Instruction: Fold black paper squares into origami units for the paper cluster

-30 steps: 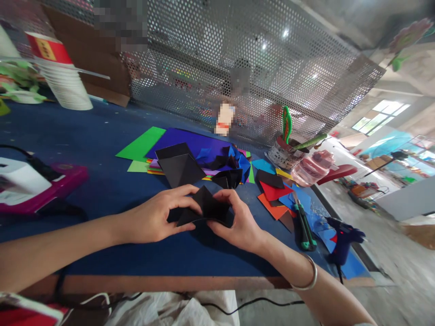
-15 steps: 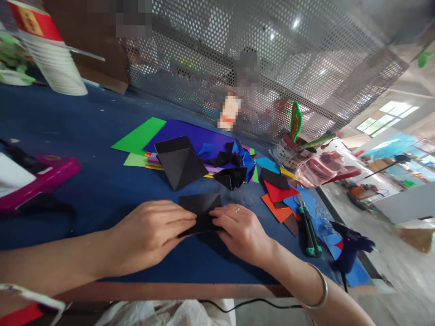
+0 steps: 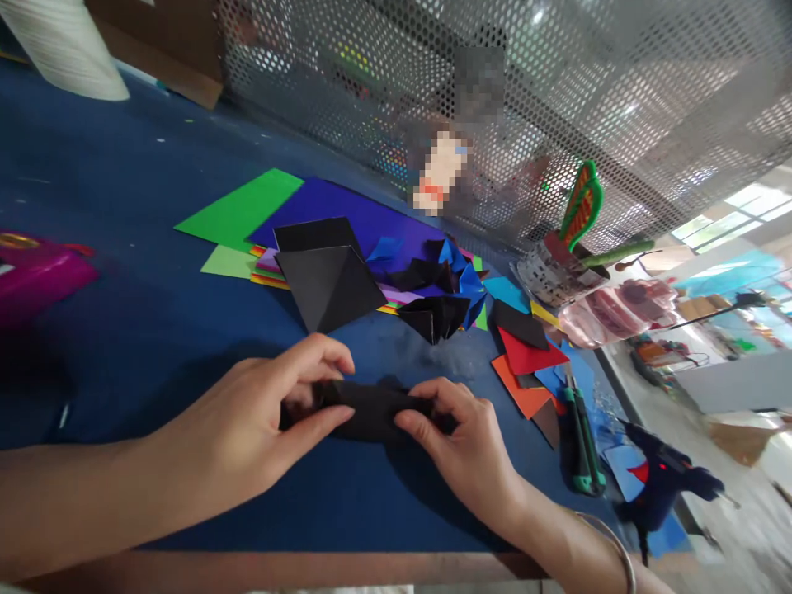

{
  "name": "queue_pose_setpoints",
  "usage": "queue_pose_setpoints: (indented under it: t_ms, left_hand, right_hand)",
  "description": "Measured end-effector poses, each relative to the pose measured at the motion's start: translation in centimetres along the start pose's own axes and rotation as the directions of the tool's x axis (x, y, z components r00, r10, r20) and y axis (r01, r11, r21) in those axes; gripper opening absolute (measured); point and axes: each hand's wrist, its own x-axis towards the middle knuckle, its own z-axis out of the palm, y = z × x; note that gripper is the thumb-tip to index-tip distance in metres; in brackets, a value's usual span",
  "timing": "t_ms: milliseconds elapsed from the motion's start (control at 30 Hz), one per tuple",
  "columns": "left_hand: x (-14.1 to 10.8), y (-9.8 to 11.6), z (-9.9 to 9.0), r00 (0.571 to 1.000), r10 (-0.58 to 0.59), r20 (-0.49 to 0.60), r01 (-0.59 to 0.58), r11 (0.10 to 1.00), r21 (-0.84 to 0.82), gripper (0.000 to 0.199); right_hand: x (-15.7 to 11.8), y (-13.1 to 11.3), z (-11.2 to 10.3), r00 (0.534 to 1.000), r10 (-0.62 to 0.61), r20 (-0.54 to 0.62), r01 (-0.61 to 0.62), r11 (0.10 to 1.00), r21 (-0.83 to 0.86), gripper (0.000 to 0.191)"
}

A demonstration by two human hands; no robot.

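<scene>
On the blue tabletop [image 3: 371, 503], left hand [image 3: 266, 421] and right hand [image 3: 470, 437] together grip a piece of black paper [image 3: 374, 412] between thumbs and fingers.

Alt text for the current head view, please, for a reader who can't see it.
A person's left hand and right hand hold black paper between them over a blue tabletop. Beyond lie a green sheet and folded black pieces; to the right are a box cutter and a glue gun.

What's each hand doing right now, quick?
Left hand: closed, holding the left end of the black paper.
Right hand: closed, holding the right end of that same black paper.
</scene>
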Motion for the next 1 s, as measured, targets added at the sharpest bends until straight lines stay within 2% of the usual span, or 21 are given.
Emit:
queue_pose_setpoints:
  t_ms: [67, 133, 300, 433, 500, 633, 800, 1000]
  left_hand:
    - [0.3, -0.2, 0.3, 1.000, -0.010, -0.027, 0.009, 0.999, -0.041, 0.016]
    - [0.2, -0.2, 0.4, 0.998, 0.041, -0.044, -0.040, 0.999, 0.026, 0.006]
    - [-0.3, -0.2, 0.4, 0.961, 0.274, -0.027, -0.254, 0.920, 0.299, 0.030]
    - [-0.6, -0.6, 0.2, 0.903, 0.418, 0.096, -0.428, 0.864, 0.264, 0.066]
    - [-0.6, -0.6, 0.1, 0.880, 0.457, 0.131, -0.475, 0.848, 0.236, 0.068]
    - [-0.3, -0.1, 0.2, 0.901, 0.427, 0.071, -0.430, 0.863, 0.264, 0.039]
    - [0.3, 0.4, 0.5, 0.918, 0.393, 0.051, -0.392, 0.880, 0.269, 0.037]
    - [0.0, -0.2, 0.6, 0.942, 0.335, 0.026, -0.331, 0.911, 0.246, 0.024]
  right_hand:
    - [0.2, 0.2, 0.3, 0.999, 0.036, 0.025, -0.035, 0.999, -0.037, 0.026]
    - [0.3, 0.2, 0.5, 0.998, 0.046, 0.039, -0.043, 0.996, -0.077, 0.022]
    - [0.3, 0.0, 0.8, 0.998, 0.040, 0.041, -0.034, 0.989, -0.143, 0.021]
    - [0.5, 0.1, 0.8, 0.998, 0.025, 0.058, -0.018, 0.993, -0.115, 0.024]
    - [0.5, 0.1, 0.7, 0.997, 0.021, 0.070, -0.014, 0.995, -0.096, 0.023]
    - [0.5, 0.2, 0.6, 0.995, 0.005, 0.104, 0.004, 0.996, -0.088, 0.020]
    - [0.5, 0.4, 0.5, 0.992, -0.003, 0.127, 0.024, 0.986, -0.167, 0.044]
    - [0.7, 0.4, 0.4, 0.988, 0.011, 0.151, 0.017, 0.982, -0.188, 0.046]
